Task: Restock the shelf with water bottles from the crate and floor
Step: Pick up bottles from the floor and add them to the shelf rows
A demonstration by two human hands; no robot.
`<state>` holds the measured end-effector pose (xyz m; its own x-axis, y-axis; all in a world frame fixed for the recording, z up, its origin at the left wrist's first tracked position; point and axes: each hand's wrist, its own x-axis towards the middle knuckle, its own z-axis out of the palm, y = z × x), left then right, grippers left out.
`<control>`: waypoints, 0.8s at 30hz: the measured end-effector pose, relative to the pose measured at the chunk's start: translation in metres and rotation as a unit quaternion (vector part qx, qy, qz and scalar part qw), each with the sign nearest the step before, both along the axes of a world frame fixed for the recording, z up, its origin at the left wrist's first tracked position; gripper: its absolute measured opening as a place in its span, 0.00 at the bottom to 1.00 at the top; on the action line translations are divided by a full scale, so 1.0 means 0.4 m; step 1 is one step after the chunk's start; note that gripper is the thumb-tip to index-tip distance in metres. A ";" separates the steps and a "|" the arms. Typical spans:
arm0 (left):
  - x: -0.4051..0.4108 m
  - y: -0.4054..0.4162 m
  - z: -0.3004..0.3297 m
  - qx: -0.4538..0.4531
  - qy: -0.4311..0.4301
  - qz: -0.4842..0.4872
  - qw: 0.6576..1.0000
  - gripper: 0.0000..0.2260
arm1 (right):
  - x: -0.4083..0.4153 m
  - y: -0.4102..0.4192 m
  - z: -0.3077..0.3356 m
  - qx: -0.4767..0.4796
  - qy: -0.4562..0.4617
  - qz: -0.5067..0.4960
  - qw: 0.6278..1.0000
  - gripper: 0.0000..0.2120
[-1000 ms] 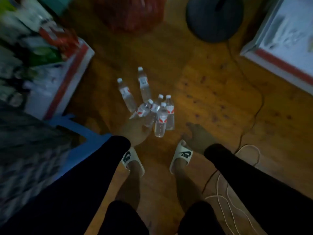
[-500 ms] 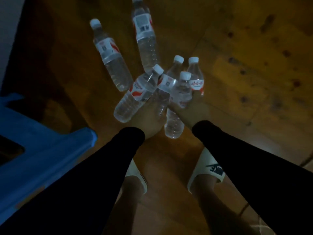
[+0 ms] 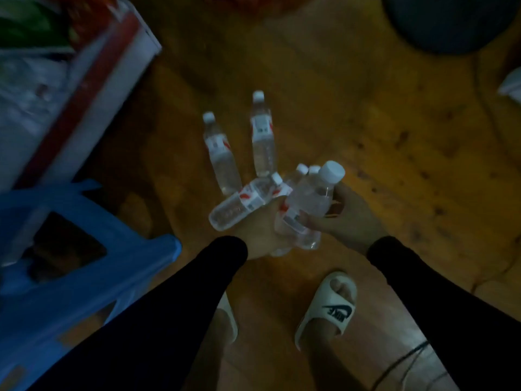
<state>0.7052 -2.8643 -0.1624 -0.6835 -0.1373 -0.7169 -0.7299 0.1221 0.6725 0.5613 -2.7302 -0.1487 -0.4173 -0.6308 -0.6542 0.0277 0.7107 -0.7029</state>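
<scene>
- The left hand [image 3: 260,230] is gripping a bunch of bottles [image 3: 248,201], fingers curled around them, one bottle jutting out to the left.
- The right hand [image 3: 342,218] is wrapping its fingers round a single bottle [image 3: 314,198], white cap pointing up, pressed against the bunch.
- Two more bottles [image 3: 222,156] are lying just beyond the hands on the wooden floor [image 3: 394,136].
- A blue stool [image 3: 84,277] is standing to the left, a red-and-white box [image 3: 93,80] behind it.
- Both feet are wearing white slides [image 3: 329,306].

Both hands [image 3: 298,221] grip water bottles [image 3: 310,198] above floor [image 3: 394,136]
</scene>
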 end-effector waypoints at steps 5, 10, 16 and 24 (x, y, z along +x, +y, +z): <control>-0.074 -0.128 0.422 -0.001 0.067 0.029 0.997 0.34 | -0.116 -0.137 0.444 -0.073 0.014 0.082 0.994 0.34; -0.094 -0.268 0.934 -0.099 0.157 0.089 0.979 0.35 | -0.159 -0.295 0.946 -0.191 0.035 0.100 0.976 0.30; 0.007 -0.387 1.488 -0.224 0.234 0.178 0.929 0.28 | -0.078 -0.465 1.457 -0.316 0.057 0.146 0.936 0.31; 0.232 -0.499 1.998 -0.348 0.264 0.173 0.883 0.22 | 0.119 -0.658 1.916 -0.421 0.106 0.200 0.879 0.30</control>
